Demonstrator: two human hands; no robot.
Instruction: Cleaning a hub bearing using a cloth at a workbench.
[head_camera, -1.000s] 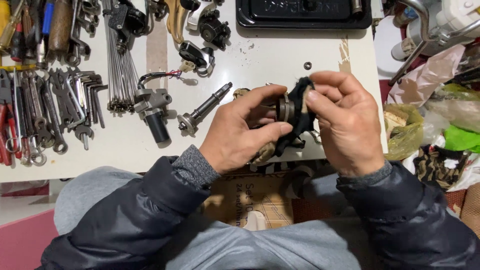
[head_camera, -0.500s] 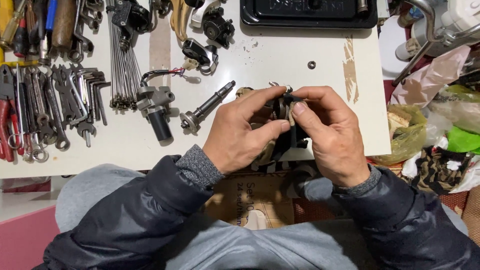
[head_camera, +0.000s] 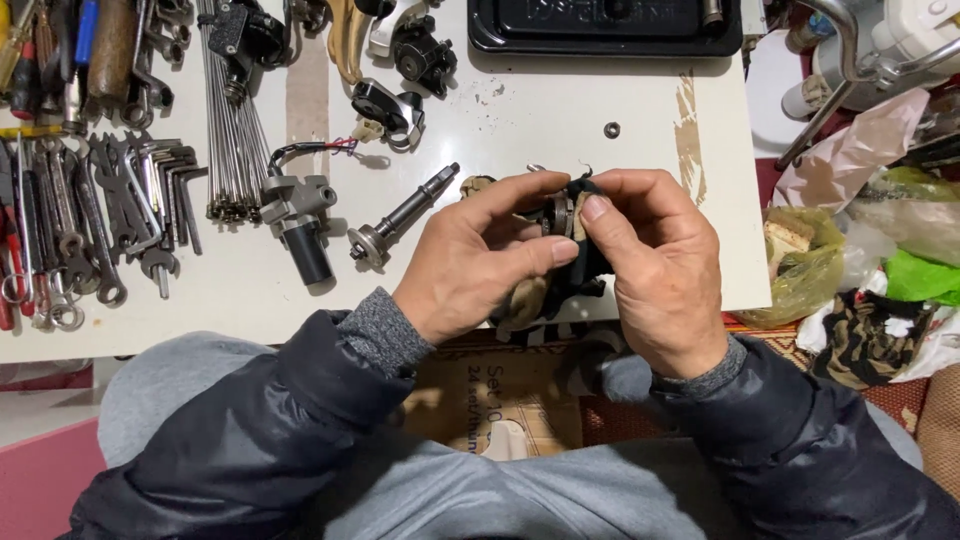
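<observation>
Item: small round metal part (head_camera: 560, 213), wrapped in dark oily rag (head_camera: 560, 285), held above near edge of white worktop (head_camera: 560, 110). Left hand (head_camera: 480, 265) and right hand (head_camera: 655, 265) both pinch it, fingertips closed on part and cloth. Likely rigid, light, greasy-slick; best held by rim through rag. Nearby: steel shaft (head_camera: 400, 215), hex keys (head_camera: 165, 180)
</observation>
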